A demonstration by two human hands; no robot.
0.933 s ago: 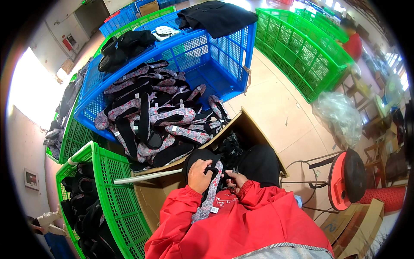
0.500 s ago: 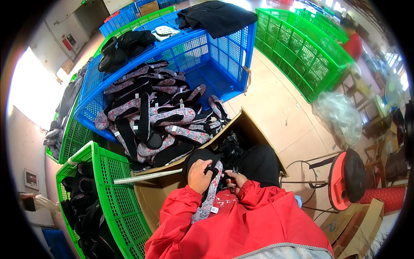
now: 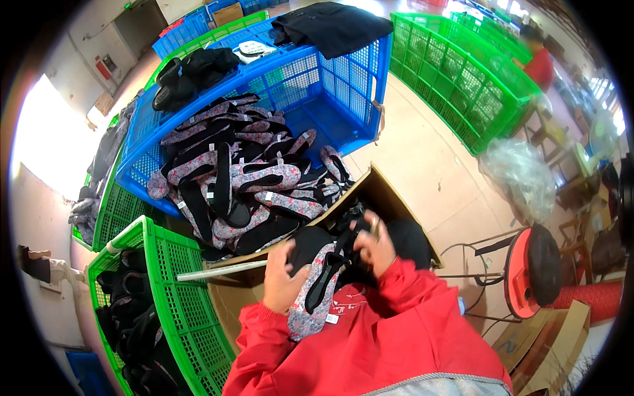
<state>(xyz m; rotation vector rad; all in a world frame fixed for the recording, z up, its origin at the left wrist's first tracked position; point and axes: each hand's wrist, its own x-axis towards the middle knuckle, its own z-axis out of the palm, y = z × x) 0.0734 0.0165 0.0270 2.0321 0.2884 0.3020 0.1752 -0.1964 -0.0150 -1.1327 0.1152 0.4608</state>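
Observation:
On my lap lies a grey and pink floral slipper [image 3: 300, 310] with black lining and a small white tag. My left hand [image 3: 282, 277] is beside it, thumb and fingers spread, its thumb side against the slipper's edge. My right hand [image 3: 375, 247] is raised over the far end of the slipper, with its fingers bent and apart. Close to those fingers are small black pieces [image 3: 353, 214] in a cardboard box [image 3: 396, 195]; their kind is unclear. A big pile of similar floral slippers [image 3: 267, 177] spills from a blue plastic crate [image 3: 350, 79] in front of me.
A green crate [image 3: 188, 310] of black footwear stands at my left, with a pale bar [image 3: 221, 271] beside it. Black shoes [image 3: 191, 76] and a black garment [image 3: 333, 28] lie on the blue crate. Right are green crates [image 3: 462, 82], a plastic bag [image 3: 518, 178] and a stool [image 3: 531, 272].
My left hand has loosened from the slipper and opened. The slipper has turned, showing more of its opening. My right hand has risen away from it. Something dark has appeared at the left edge.

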